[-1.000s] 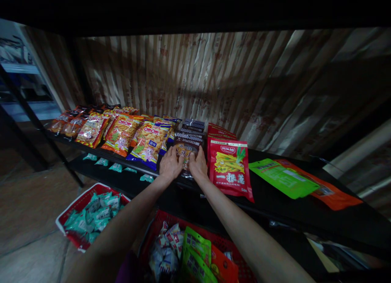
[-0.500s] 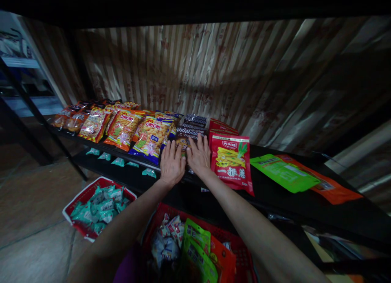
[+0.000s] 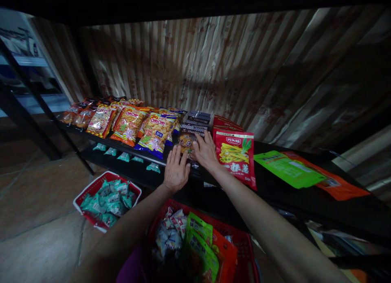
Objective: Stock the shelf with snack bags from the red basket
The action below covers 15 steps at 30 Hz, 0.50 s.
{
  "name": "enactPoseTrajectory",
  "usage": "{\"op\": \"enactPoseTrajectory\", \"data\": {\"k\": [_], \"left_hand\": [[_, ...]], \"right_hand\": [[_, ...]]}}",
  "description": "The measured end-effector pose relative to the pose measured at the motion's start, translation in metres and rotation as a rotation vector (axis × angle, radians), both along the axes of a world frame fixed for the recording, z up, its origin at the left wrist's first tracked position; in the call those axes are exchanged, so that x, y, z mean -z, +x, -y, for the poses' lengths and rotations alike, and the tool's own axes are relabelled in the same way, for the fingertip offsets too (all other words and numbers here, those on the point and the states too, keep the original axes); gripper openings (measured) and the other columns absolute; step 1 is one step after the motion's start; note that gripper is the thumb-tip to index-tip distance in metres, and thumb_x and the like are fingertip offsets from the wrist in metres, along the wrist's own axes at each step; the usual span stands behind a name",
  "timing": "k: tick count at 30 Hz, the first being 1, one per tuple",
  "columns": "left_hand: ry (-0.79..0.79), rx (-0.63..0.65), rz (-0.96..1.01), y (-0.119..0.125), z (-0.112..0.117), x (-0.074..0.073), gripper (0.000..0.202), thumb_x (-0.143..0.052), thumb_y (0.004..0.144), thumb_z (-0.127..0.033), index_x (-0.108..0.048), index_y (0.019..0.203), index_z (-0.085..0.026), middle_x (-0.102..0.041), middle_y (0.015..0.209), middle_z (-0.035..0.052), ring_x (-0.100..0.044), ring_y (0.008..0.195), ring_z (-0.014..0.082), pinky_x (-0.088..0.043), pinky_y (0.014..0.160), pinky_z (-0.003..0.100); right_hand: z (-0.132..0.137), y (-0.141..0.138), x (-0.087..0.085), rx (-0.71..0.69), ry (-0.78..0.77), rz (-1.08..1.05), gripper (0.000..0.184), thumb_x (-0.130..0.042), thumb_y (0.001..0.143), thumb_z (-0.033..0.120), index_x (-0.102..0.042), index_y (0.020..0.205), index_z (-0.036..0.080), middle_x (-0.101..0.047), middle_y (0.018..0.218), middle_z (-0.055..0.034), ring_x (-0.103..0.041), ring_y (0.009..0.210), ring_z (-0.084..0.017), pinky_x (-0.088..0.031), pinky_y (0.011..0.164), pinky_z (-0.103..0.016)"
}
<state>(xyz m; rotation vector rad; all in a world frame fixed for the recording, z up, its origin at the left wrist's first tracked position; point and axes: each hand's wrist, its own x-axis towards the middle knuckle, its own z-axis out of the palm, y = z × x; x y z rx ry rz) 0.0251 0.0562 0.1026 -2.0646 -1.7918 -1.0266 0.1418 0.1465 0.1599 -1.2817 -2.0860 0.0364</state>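
Note:
On the black shelf, a dark brown snack bag (image 3: 187, 139) with a checkered top edge lies in front of similar bags (image 3: 199, 118). My left hand (image 3: 177, 169) rests at its lower left side, fingers extended and palm down. Flat over its right part lies my right hand (image 3: 207, 152), fingers stretched and slightly apart. Neither hand grasps anything. Just right of my right hand is a red snack bag (image 3: 235, 154) with yellow sticks pictured on it. To the left of the brown bag leans a yellow and blue snack bag (image 3: 156, 132).
More snack bags (image 3: 130, 124) line the shelf leftward. Green (image 3: 290, 169) and orange (image 3: 340, 188) pouches lie flat at right. Below stand a red-and-white basket (image 3: 82, 213) of teal packets and a red basket (image 3: 249, 250) of assorted packets. Teal packets (image 3: 124, 157) sit on the lower shelf.
The view has shifted slightly, so the shelf items sit a little further right. My left hand has drawn slightly down from the brown bag, exposing more of its front.

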Motion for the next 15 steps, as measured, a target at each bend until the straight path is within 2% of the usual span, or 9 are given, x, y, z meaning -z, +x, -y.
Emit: {"op": "enactPoseTrajectory", "data": {"k": [2,5,7,10,15], "left_hand": [[0.022,0.042,0.005,0.003,0.008,0.003,0.046,-0.035,0.090,-0.025,-0.041,0.134,-0.010,-0.028,0.150,0.0165,-0.007,0.143,0.0258,-0.023,0.112,0.051],[0.065,0.196,-0.011,0.014,0.026,0.010,0.043,-0.035,0.089,-0.019,-0.045,0.130,-0.010,-0.033,0.148,0.0150,-0.011,0.143,0.0242,-0.026,0.112,0.049],[0.100,0.319,-0.013,0.024,0.041,0.017,0.042,-0.036,0.088,-0.016,-0.048,0.127,-0.008,-0.039,0.144,0.0161,-0.015,0.142,0.0244,-0.029,0.111,0.048],[0.132,0.429,0.032,0.042,0.064,0.028,0.040,-0.036,0.086,-0.013,-0.051,0.123,-0.007,-0.046,0.138,0.0175,-0.021,0.140,0.0250,-0.036,0.108,0.046],[0.004,0.525,0.081,0.072,0.097,0.054,0.042,-0.036,0.084,-0.012,-0.052,0.122,-0.009,-0.051,0.133,0.0169,-0.028,0.138,0.0248,-0.042,0.104,0.045]], "right_hand": [[0.010,0.006,0.002,-0.033,0.041,-0.041,0.047,-0.033,0.091,0.034,-0.049,0.131,0.014,-0.027,0.151,-0.0114,-0.019,0.140,-0.026,-0.023,0.110,-0.050],[0.034,0.018,0.007,-0.106,0.104,-0.113,0.046,-0.032,0.092,0.035,-0.050,0.128,0.014,-0.030,0.150,-0.0127,-0.023,0.139,-0.023,-0.025,0.111,-0.048],[0.056,0.028,0.011,-0.151,0.133,-0.160,0.045,-0.032,0.092,0.034,-0.050,0.128,0.014,-0.033,0.148,-0.0132,-0.026,0.138,-0.022,-0.027,0.111,-0.047],[0.092,0.048,0.019,-0.178,0.128,-0.208,0.043,-0.032,0.092,0.031,-0.049,0.129,0.017,-0.038,0.145,-0.0113,-0.031,0.136,-0.021,-0.030,0.110,-0.047],[0.150,0.098,0.051,-0.174,0.062,-0.175,0.041,-0.038,0.089,0.026,-0.051,0.128,0.023,-0.045,0.141,-0.0100,-0.039,0.132,-0.024,-0.036,0.107,-0.049]]}}
